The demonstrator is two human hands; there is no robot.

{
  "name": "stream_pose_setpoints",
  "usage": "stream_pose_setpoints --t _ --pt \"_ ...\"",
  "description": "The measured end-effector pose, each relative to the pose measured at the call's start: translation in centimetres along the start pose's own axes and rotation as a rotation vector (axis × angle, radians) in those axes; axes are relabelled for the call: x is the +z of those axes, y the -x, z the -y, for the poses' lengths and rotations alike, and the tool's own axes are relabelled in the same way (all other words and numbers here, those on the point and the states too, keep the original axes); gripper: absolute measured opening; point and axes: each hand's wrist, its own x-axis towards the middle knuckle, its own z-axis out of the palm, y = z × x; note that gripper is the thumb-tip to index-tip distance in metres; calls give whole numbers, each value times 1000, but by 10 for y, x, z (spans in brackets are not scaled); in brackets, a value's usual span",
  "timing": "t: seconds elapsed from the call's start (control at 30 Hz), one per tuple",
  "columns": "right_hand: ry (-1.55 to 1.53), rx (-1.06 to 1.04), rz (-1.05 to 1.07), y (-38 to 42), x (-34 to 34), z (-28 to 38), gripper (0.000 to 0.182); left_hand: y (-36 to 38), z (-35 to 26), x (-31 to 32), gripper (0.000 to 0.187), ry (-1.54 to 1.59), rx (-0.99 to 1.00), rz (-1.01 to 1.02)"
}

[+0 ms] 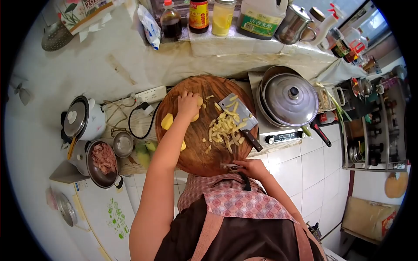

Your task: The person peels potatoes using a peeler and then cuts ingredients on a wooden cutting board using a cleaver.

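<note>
My left hand reaches over the far part of a round wooden chopping board, its fingers closed around a yellow potato piece. Beside that wrist lies another peeled potato piece. My right hand is at the board's near edge, closed on a small thin tool with a shiny metal part; its kind I cannot make out. Cut potato strips are heaped on the board's right half. A cleaver lies there too, strips on its blade and its dark handle towards me.
Right of the board, a lidded wok sits on an induction cooker. To the left are a pan of raw meat, a small metal bowl and a lidded pot. Bottles line the back ledge.
</note>
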Motion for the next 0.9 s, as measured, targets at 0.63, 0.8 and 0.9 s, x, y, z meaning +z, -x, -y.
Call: stream_pose_setpoints --t 0.63,0.8,0.9 --pt "134 -312 -294 -51 -47 62 53 180 -96 17 44 2402 -867 346" --pt "6 -291 -284 -61 -31 65 51 189 -85 25 43 2437 -858 260" --pt "-88 -290 -268 -63 -22 68 49 197 -75 32 44 2427 -783 241"
